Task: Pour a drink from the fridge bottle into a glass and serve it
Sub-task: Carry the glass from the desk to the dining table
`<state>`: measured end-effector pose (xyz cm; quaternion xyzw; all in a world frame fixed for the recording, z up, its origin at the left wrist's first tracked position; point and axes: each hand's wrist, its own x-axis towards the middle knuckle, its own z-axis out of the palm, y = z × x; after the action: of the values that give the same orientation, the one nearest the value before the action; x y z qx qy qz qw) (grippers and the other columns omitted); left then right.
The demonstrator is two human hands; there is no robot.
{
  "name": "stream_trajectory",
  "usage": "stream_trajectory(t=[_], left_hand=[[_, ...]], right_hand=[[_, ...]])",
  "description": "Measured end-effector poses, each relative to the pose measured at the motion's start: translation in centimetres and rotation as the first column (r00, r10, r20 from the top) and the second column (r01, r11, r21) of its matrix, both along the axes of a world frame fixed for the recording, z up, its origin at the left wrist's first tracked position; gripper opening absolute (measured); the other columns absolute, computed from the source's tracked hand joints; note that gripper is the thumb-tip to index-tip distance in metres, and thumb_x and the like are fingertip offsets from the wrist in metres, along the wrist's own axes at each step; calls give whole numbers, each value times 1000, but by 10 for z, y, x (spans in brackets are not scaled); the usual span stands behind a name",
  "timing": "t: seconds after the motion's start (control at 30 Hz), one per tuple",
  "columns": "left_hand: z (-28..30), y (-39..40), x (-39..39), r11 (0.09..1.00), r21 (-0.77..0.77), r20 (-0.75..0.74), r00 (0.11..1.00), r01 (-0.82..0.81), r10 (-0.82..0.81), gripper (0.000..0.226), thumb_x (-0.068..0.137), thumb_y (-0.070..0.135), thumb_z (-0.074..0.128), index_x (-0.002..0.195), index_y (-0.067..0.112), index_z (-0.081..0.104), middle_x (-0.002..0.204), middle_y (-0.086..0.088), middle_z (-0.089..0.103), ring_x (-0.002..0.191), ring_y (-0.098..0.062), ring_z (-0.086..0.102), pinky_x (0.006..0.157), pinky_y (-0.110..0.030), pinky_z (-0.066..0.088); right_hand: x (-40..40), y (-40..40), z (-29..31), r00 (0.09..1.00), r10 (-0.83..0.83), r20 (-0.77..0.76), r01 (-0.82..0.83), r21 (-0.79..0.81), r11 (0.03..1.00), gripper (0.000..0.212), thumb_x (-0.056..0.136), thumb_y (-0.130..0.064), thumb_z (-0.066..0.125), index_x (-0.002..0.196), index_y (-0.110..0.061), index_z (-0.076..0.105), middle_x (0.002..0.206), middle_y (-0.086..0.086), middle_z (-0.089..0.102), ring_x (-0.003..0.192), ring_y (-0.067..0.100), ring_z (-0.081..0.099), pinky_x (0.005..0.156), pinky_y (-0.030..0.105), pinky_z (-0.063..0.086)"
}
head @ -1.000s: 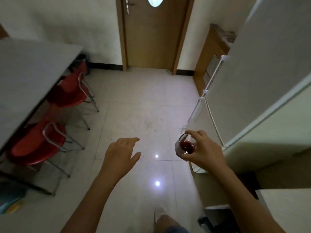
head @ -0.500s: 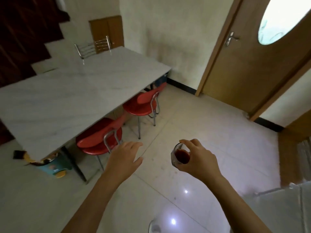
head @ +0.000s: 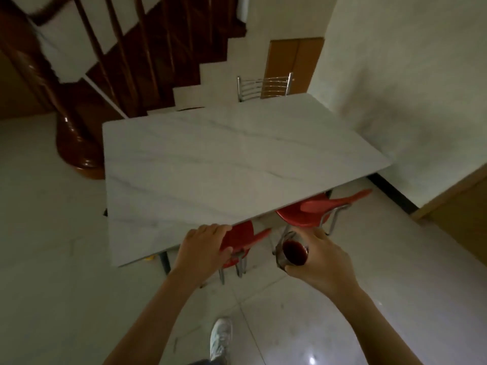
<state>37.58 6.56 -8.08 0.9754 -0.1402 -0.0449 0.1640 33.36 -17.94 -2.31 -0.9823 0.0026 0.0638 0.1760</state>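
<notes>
My right hand (head: 320, 262) grips a small clear glass (head: 291, 252) holding dark red drink, upright, in the air over the floor just short of the table's near edge. My left hand (head: 203, 248) is held out beside it with fingers loosely apart and nothing in it, hovering near the front edge of the white marble table (head: 210, 164). The fridge and its bottle are out of view.
Two red chairs (head: 313, 210) are tucked under the table's near side, and a metal-backed chair (head: 264, 86) stands at the far end. A dark wooden staircase (head: 118, 56) rises at the back left. A wall (head: 411, 96) runs along the right. My shoe (head: 220, 338) is on the tiled floor.
The view has swung left from the fridge and door to face the table, which is now much closer. Both hands have kept their pose, the right still carrying the glass.
</notes>
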Motion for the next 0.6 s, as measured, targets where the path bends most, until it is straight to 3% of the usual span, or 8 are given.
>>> stream_trajectory(t=[0.23,0.4,0.6], left_hand=[[-25,15,110,995,48,-95,992,-84,89,52,95,43,40,143,27,30,142,5,46,128,-17,41,101,-35,32],[-67,12,188,970,50,-140,960,-238,243,54,98,44,31,148,26,21,146,4,41,132,-19,37,102,-39,33],[-123,5,241,896,115,-344,829,-428,440,62,96,52,32,149,31,8,159,3,13,145,-23,11,112,-47,24]], right_hand=[[127,22,-9,996,86,21,-86,15,996,72,63,-51,70,128,-36,43,121,-9,50,96,15,61,69,31,52],[217,31,-37,986,164,-38,-164,5,987,75,63,-49,70,130,-37,39,125,-9,46,97,18,60,77,34,51],[310,43,-88,958,276,-77,-277,1,961,71,66,-53,67,129,-34,39,124,-6,49,93,16,60,76,36,53]])
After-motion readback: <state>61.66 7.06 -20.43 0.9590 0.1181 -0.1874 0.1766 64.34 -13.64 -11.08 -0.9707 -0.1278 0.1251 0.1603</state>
